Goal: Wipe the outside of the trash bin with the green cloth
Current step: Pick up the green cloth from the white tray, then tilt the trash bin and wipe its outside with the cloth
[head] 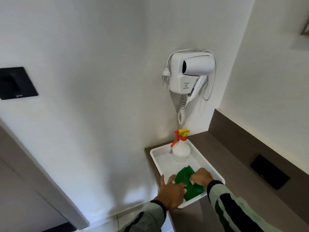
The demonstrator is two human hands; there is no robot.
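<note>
In tray [157,158] | right hand [201,177] pinching cloth [185,180], left hand [172,192] flat, open, touching cloth | pickup step, probably | next: lift cloth, find bin, not in view

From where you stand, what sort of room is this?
Most likely a hotel bathroom or vanity corner. A wall-mounted hair dryer with a coiled cord hangs above a brown counter, where a white tray holds a spray bottle and the green cloth under both hands.

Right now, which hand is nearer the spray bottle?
Right. The right hand grips the green cloth just below the spray bottle; the left hand lies lower, further left.
</note>
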